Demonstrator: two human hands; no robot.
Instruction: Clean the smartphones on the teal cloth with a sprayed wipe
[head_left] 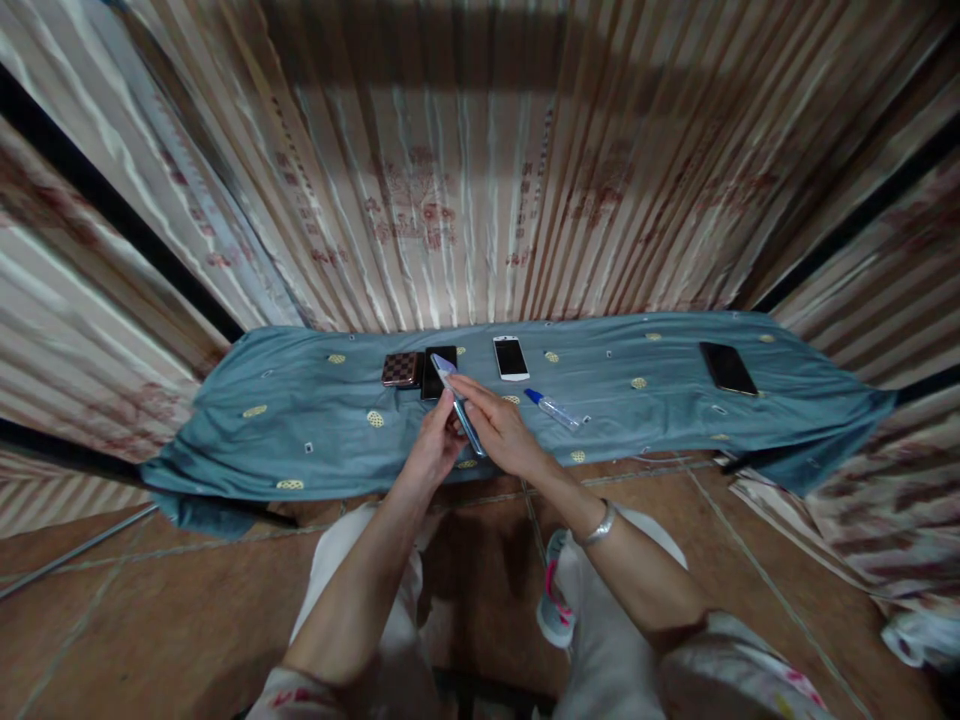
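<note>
Above the front part of the cloth, a smartphone (470, 430) with a shiny bluish edge is held at a tilt. My left hand (437, 440) is closed around its lower left side. Across the phone's face lies my right hand (499, 428), fingers stretched out and touching it; the palm side is hidden. Just behind the phone's upper end rests a dark flat device (430, 383), partly covered from view. Beside that sits a brown checkered wallet (400, 369). A white phone (511, 358) with a black screen lies farther right. Nearer to me is a clear bottle (559, 411) with a blue cap.
A blue-green patterned cloth (352, 450) covers the low table. Toward its right end lies a black tablet-like device (727, 368). Striped curtains (465, 200) hang behind, with dark frame bars (862, 215) at the sides. Below is a tiled floor (720, 540).
</note>
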